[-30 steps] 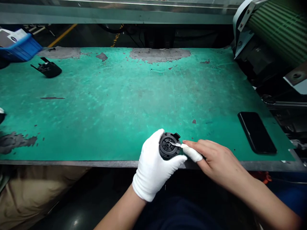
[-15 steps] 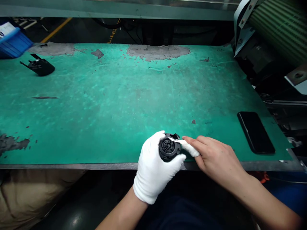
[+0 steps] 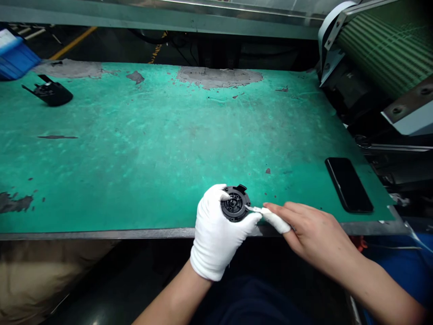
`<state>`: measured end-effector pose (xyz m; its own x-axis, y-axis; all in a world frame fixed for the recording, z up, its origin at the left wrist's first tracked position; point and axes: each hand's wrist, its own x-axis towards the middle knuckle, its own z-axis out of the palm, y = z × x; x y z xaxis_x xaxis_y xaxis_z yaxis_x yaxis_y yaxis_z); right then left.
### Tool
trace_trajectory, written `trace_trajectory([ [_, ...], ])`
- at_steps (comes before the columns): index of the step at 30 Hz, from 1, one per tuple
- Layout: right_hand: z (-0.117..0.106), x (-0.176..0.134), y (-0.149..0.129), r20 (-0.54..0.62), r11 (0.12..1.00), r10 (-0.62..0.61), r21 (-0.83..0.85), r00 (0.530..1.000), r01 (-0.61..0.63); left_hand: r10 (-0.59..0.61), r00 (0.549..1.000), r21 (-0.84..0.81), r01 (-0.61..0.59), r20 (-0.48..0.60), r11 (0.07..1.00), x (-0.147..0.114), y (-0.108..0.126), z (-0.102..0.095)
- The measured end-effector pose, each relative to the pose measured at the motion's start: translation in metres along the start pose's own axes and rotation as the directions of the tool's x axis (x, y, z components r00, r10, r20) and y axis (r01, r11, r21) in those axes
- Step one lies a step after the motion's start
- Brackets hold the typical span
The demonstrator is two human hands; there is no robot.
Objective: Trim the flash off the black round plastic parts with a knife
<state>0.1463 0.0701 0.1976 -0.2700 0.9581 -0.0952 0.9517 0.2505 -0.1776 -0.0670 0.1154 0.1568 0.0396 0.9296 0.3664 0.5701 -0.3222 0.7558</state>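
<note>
My left hand point(image 3: 216, 230), in a white glove, is closed around a round black plastic part point(image 3: 233, 204). Its ribbed, ringed face is turned up, and a small tab sticks out at its far edge. My right hand point(image 3: 311, 230) is bare apart from a white cover on the thumb. Between its thumb and forefinger it pinches a small knife point(image 3: 253, 209) with a thin pale blade, whose tip lies at the right rim of the black part. The handle is hidden inside the fist. Both hands are just above the bench's front edge.
The green bench top point(image 3: 152, 149) has worn grey patches. A black phone point(image 3: 349, 185) lies at the right, and a black pronged plastic piece point(image 3: 52, 92) at the far left. Behind it stands a blue bin point(image 3: 16, 58). A green conveyor belt point(image 3: 382, 45) rises at the back right.
The knife tip has moved from the far right of the round part's face down to its right rim. The part has turned in my left hand, and my right hand is slightly lower.
</note>
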Motion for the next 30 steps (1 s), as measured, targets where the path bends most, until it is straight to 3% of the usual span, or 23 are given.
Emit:
trace_trajectory([
  [3,0.001,0.002,-0.005,-0.035,0.996,0.053,-0.074,0.998,-0.055,-0.014,1.0,-0.002,0.014,-0.001,1.0,0.0,0.002,0.001],
  [9,0.002,0.001,-0.007,-0.007,1.0,0.006,0.01,1.0,-0.006,0.002,1.0,0.013,-0.002,-0.021,1.0,0.0,0.0,0.001],
  [14,0.006,0.003,-0.012,-0.082,0.994,0.068,-0.083,0.994,-0.075,0.008,0.999,0.001,-0.008,-0.041,1.0,-0.002,0.0,0.002],
  [18,0.002,0.002,-0.012,-0.07,0.996,0.07,0.059,0.995,-0.066,-0.024,0.999,-0.025,0.023,-0.028,0.999,-0.001,0.0,0.0],
  [21,-0.006,0.002,-0.004,-0.036,0.981,0.046,0.188,0.998,-0.038,0.042,0.985,-0.089,-0.027,0.166,0.996,0.005,-0.003,-0.009],
  [24,-0.013,0.006,0.007,0.035,0.99,0.002,0.142,0.999,-0.007,0.087,0.924,-0.109,-0.05,0.373,0.993,0.016,-0.009,-0.024],
  [30,-0.018,0.02,0.014,0.138,0.988,-0.136,0.097,0.981,0.123,0.06,0.794,-0.102,0.003,0.605,0.995,0.039,-0.021,-0.048],
])
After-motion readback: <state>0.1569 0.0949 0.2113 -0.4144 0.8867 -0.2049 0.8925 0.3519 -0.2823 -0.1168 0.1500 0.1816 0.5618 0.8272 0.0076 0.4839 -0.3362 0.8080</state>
